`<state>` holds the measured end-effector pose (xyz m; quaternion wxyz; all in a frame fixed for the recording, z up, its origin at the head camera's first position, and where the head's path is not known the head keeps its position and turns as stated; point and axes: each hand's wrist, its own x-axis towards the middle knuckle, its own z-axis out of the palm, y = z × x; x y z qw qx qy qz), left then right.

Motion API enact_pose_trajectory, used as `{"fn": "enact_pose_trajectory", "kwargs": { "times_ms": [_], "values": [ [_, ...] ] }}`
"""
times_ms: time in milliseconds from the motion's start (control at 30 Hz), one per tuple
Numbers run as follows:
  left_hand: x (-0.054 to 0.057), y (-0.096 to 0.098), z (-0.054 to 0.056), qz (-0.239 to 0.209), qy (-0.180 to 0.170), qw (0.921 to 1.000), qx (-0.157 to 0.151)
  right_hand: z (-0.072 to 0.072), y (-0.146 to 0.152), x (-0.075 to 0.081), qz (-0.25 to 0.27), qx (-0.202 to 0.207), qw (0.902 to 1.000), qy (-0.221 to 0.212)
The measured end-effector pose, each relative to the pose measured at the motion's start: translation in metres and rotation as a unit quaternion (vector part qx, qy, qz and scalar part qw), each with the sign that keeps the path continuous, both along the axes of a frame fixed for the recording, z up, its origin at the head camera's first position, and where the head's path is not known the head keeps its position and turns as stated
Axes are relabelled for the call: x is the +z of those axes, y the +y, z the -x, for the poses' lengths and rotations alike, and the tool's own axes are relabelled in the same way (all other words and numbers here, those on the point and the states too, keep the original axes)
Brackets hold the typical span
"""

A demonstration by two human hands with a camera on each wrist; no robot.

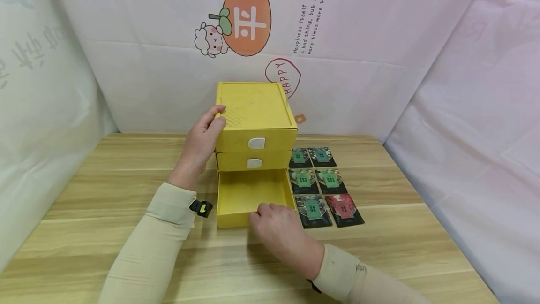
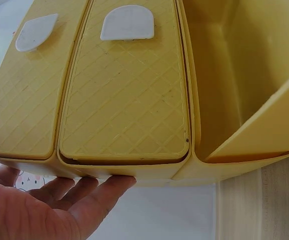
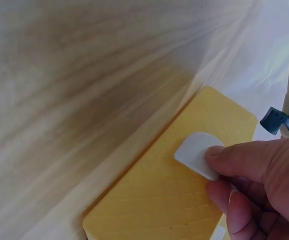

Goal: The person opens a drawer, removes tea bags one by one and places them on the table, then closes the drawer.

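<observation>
A yellow cabinet [image 1: 257,104] of three stacked drawers stands on the table. Its upper two drawers are closed, and the bottom drawer [image 1: 249,191] is pulled out with its yellow inside showing. My left hand [image 1: 201,139] rests on the cabinet's upper left edge; in the left wrist view its fingers [image 2: 97,200] lie fairly straight against the side. At the front of the bottom drawer is my right hand [image 1: 284,233]. The right wrist view shows it pinching the drawer's white handle [image 3: 192,152], thumb on the handle's face and fingers curled behind.
Several dark flat packets with green labels, such as the front one [image 1: 313,211], lie in rows right of the cabinet, beside a red-labelled packet [image 1: 344,210]. The wooden table [image 1: 105,191] meets a printed white cloth [image 1: 160,79] behind and at both sides.
</observation>
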<state>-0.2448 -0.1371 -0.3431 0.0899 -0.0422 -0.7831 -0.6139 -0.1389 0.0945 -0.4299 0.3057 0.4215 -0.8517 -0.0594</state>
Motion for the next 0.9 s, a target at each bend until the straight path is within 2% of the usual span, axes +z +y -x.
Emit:
{"fn": "enact_pose_trajectory", "kwargs": {
  "times_ms": [900],
  "values": [
    [0.0, 0.0, 0.0, -0.006, 0.005, 1.0, 0.002, 0.026, -0.01, 0.005, -0.002, -0.021, 0.9998, -0.009]
  ]
}}
